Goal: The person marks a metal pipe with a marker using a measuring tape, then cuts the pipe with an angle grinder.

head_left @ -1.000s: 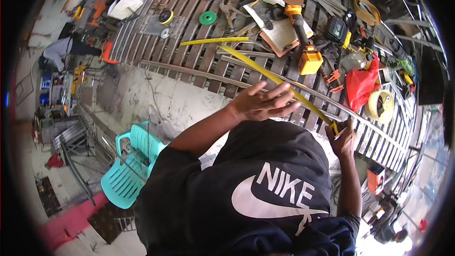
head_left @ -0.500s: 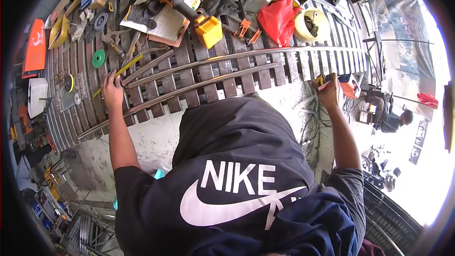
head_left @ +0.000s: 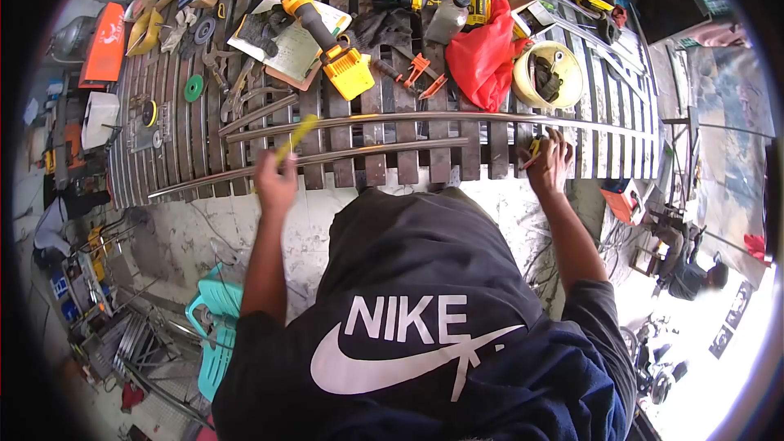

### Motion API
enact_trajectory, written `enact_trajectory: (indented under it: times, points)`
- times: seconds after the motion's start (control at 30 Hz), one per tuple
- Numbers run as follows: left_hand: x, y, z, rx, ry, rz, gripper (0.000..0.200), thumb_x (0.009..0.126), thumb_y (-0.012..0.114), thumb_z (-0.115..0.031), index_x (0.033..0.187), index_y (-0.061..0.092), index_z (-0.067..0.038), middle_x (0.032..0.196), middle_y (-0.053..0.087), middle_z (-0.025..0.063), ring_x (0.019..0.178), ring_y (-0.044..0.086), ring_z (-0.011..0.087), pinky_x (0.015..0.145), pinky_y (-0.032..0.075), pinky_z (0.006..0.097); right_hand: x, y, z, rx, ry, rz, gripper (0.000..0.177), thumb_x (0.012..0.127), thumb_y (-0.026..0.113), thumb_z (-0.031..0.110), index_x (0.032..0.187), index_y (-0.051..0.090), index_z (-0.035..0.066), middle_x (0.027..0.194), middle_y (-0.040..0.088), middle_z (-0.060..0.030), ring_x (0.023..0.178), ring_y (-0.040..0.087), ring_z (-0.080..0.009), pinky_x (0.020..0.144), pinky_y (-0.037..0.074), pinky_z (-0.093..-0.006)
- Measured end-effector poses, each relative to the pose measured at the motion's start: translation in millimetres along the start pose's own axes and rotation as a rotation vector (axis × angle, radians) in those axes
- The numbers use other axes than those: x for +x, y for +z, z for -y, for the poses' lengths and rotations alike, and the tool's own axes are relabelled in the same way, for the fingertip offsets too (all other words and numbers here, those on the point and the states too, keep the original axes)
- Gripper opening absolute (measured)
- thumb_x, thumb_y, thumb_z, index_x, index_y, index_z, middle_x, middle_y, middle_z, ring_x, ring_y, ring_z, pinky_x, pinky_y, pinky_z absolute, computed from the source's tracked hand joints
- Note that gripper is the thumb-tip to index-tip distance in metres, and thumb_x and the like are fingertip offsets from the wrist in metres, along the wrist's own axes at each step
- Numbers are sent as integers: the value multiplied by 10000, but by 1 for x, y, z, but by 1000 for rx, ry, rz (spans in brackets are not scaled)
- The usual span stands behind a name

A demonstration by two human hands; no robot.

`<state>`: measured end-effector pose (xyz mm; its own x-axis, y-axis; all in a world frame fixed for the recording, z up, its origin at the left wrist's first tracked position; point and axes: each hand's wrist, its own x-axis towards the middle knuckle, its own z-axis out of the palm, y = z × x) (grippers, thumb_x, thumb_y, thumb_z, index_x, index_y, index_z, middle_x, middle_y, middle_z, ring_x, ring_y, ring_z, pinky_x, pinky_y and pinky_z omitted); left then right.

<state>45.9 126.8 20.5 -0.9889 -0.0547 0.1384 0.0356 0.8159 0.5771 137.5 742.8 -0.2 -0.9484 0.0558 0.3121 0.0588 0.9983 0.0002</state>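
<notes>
My left hand (head_left: 278, 180), blurred by motion, is closed around a flat yellow strip (head_left: 299, 135) in front of the bench's near edge. The strip points up and right over the metal tubes. My right hand (head_left: 550, 165) rests by the near edge at the right, fingers curled round a small yellow-and-black object (head_left: 534, 149) that looks like a tape measure, mostly hidden. Just beyond both hands runs a long metal tube (head_left: 392, 118) across the slats. A shorter tube (head_left: 392, 149) lies nearer me, roughly parallel.
On the slatted bench (head_left: 572, 165) are a yellow angle grinder (head_left: 327, 41), a red bag (head_left: 482, 61), a cream bucket (head_left: 523, 86), pliers (head_left: 237, 98) and a green disc (head_left: 193, 87). A teal plastic stool (head_left: 219, 335) stands lower left. Another person (head_left: 694, 269) is at far right.
My left hand has moved right and toward me, taking the yellow strip off the left tube ends. My right hand has shifted slightly, fingers now over the bench edge. The view has tilted.
</notes>
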Motion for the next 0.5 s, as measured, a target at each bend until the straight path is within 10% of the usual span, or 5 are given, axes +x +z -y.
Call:
enact_trajectory:
  times: [0.17,0.23,0.3,0.5]
  points:
    - [-23,64,-100,-4,261,199,474,901,851,-35,1358,727,-59,1381,703,172,1235,700,445,999,600,507,20,-1,30,523,-417,134,406,913,907,209,1088,569,67,1436,703,-170,1343,650,-401,1153,440,-623]
    - [-16,78,-105,29,199,267,413,910,832,-29,1310,739,-77,1345,715,112,1185,709,439,979,589,522,36,4,46,662,-448,211,335,973,799,58,1250,615,14,1346,723,-188,1224,696,-410,1048,543,-525]
    - [-10,87,-94,127,174,354,389,904,831,-25,1279,746,-82,1309,723,86,1121,725,423,957,586,519,48,0,64,816,-347,450,450,997,679,18,1440,598,22,1215,721,-203,1181,687,-423,1026,553,-500]
    - [-8,82,-87,224,343,267,375,883,829,-16,1239,760,-109,1235,740,64,968,729,384,895,593,498,55,27,68,929,-391,402,322,1003,744,37,1297,614,51,1066,738,-207,1020,741,-438,894,597,-524]
